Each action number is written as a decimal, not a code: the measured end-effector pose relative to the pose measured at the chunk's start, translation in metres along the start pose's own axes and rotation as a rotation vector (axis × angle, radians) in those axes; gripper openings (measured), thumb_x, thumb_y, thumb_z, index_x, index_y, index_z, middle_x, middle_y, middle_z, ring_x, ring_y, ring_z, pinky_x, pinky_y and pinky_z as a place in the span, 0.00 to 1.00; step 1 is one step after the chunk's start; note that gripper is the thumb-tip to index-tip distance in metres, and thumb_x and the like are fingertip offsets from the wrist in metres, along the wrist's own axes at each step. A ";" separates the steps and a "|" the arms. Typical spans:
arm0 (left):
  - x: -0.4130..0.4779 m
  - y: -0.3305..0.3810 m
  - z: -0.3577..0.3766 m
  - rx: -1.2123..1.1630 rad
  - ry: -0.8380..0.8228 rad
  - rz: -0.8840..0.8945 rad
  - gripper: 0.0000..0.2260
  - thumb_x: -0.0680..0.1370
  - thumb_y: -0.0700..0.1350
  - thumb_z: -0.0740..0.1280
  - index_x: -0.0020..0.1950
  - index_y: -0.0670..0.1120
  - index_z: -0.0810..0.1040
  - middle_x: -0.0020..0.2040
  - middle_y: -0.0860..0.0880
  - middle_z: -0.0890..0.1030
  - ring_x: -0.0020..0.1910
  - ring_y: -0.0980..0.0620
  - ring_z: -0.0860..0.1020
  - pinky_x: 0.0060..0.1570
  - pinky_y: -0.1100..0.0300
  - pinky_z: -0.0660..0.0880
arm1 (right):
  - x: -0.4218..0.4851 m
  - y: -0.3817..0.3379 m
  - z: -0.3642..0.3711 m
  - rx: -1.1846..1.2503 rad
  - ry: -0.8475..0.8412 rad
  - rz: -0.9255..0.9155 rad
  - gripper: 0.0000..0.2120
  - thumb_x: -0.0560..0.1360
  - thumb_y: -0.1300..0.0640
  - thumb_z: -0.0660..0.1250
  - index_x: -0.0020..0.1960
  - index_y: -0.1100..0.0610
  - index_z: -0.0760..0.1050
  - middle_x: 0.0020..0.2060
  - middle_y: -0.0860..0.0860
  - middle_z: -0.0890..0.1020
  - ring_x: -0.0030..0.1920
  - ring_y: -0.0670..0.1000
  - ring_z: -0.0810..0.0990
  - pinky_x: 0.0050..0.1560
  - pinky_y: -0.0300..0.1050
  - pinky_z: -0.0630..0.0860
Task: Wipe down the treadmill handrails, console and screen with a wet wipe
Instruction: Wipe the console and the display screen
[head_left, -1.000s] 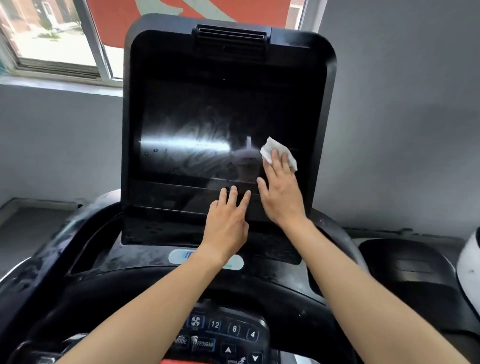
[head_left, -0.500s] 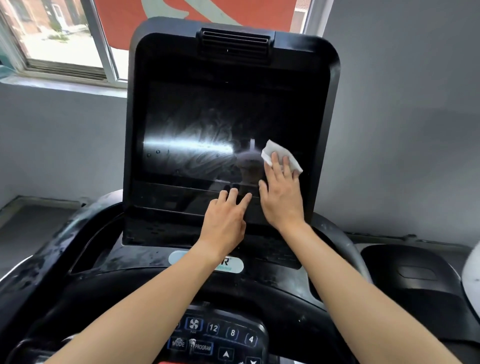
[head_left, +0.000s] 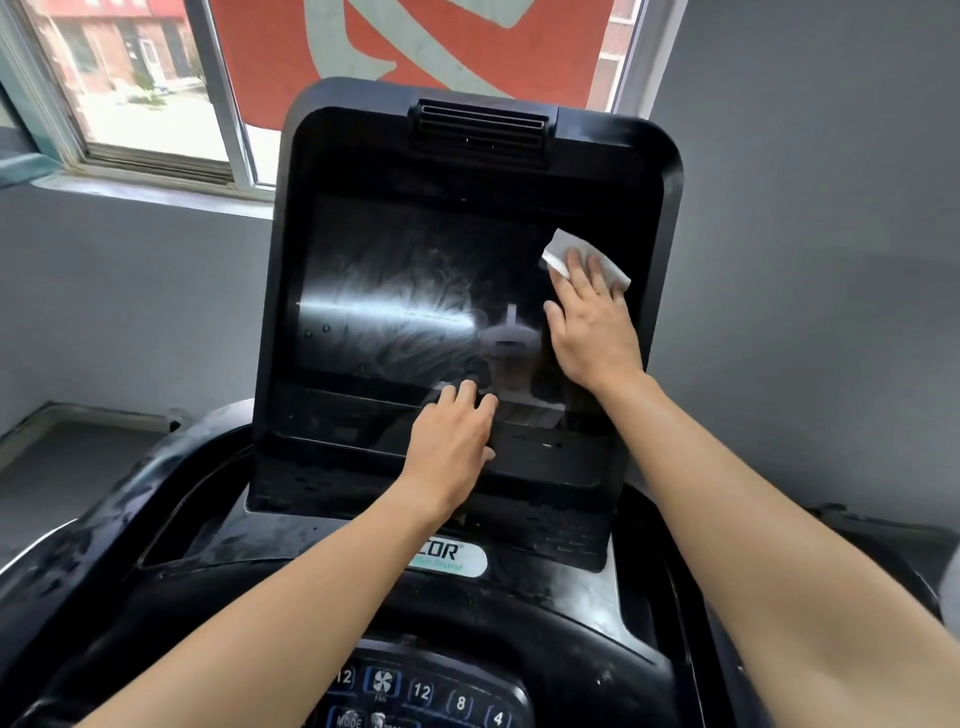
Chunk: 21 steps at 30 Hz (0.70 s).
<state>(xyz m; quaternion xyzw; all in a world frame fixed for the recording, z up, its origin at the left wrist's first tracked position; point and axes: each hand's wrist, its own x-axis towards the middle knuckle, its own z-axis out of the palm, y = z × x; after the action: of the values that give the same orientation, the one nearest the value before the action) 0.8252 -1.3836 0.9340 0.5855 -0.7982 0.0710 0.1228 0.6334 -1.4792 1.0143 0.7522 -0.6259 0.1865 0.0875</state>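
Well, the biggest thing is the black treadmill (head_left: 519, 618), and it runs off the bottom and both sides of the view. Behind it is a grey wall (head_left: 805, 260). Up on the left is a window (head_left: 156, 104), and a red sign (head_left: 519, 36) outside it is cut off at the top.

The tall console (head_left: 363, 156) stands up in the middle and hides part of the window. Its dark screen (head_left: 395, 270) is shiny, with a bright streak and swirly smears.

The left handrail (head_left: 78, 545) curves along the left edge and looks dusty and spotty. The right side of the treadmill is mostly hidden behind the right arm. Both bare arms reach up from the bottom and cover part of the lower deck.

Low down, a button panel (head_left: 426, 691) is cut off, so only numbers like 12, 8 and 4 show. An oval label (head_left: 452, 558) is half hidden by the left arm, and only "COR" can be read.

The left hand (head_left: 452, 441) lies open, with its fingertips touching the bottom edge of the screen. The right hand (head_left: 592, 322) is higher up, flat with straight fingers, and it presses on the wet wipe (head_left: 558, 249).

That wipe is white and folded. It lies under the right fingers on the upper right part of the screen and pokes out past them. The left hand is well apart from it, lower and to the left.
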 end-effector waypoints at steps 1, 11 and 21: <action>0.001 0.000 -0.001 0.008 -0.001 0.001 0.28 0.72 0.57 0.78 0.67 0.48 0.73 0.63 0.46 0.74 0.58 0.45 0.75 0.48 0.54 0.75 | 0.004 -0.001 -0.002 0.014 0.001 0.016 0.27 0.87 0.49 0.49 0.84 0.54 0.50 0.84 0.50 0.48 0.83 0.54 0.43 0.81 0.61 0.46; 0.005 0.003 -0.004 0.038 0.013 -0.004 0.29 0.73 0.56 0.77 0.68 0.49 0.71 0.66 0.45 0.73 0.61 0.46 0.75 0.52 0.54 0.74 | -0.054 -0.018 0.039 -0.049 0.035 -0.052 0.28 0.86 0.48 0.51 0.83 0.56 0.55 0.83 0.51 0.52 0.83 0.56 0.46 0.80 0.64 0.52; 0.003 0.004 -0.005 0.009 0.006 -0.016 0.28 0.72 0.56 0.78 0.66 0.48 0.71 0.64 0.46 0.74 0.58 0.45 0.75 0.49 0.55 0.73 | -0.020 0.002 0.018 0.160 0.103 0.041 0.26 0.86 0.52 0.53 0.83 0.54 0.55 0.83 0.51 0.53 0.83 0.55 0.45 0.81 0.59 0.45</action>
<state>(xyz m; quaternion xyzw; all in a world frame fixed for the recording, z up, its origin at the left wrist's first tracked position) 0.8215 -1.3842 0.9402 0.5923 -0.7926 0.0756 0.1232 0.6314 -1.4684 0.9902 0.7332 -0.6189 0.2761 0.0556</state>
